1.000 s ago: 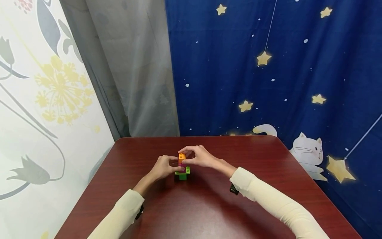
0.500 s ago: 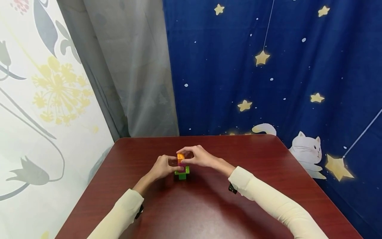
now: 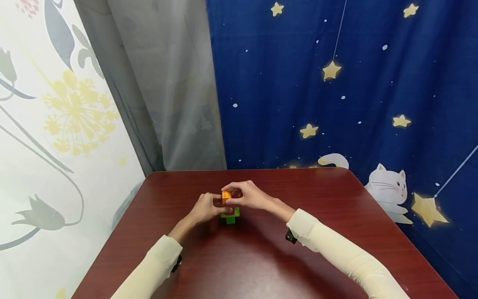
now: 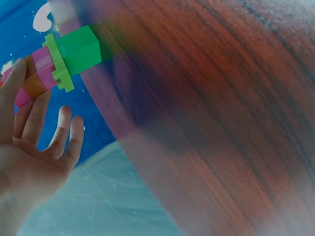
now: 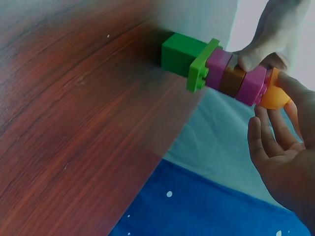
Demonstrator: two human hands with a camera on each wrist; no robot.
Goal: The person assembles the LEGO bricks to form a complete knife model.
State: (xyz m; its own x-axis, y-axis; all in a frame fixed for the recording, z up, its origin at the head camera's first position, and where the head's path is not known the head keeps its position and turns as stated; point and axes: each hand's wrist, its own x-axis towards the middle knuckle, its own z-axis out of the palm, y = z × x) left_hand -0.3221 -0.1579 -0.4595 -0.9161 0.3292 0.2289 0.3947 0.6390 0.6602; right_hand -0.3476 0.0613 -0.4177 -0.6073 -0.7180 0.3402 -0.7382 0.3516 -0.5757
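Note:
A tower of toy building bricks stands on the table: a green brick (image 5: 182, 53) at the base, a lime-green plate (image 5: 201, 67), then magenta, brown and magenta bricks. My left hand (image 3: 206, 209) pinches the tower near the brown brick (image 5: 232, 79) and the upper magenta brick (image 5: 252, 84). At the top, my right hand (image 3: 251, 195) grips an orange brick (image 3: 226, 197) between thumb and fingers. In the right wrist view, the orange brick sits slightly askew, with magenta studs showing beside it. The left thumb hides most of the magenta part in the head view.
The dark red-brown table (image 3: 261, 257) spreads around the tower. A grey curtain (image 3: 179, 104) and a blue star-patterned curtain (image 3: 280, 104) hang behind its far edge. A white flowered curtain (image 3: 74, 166) hangs at the left.
The orange brick has shifted slightly left relative to the green base. The magenta showing beneath it earlier is now largely hidden in the head view. Both hands keep nearly the same place.

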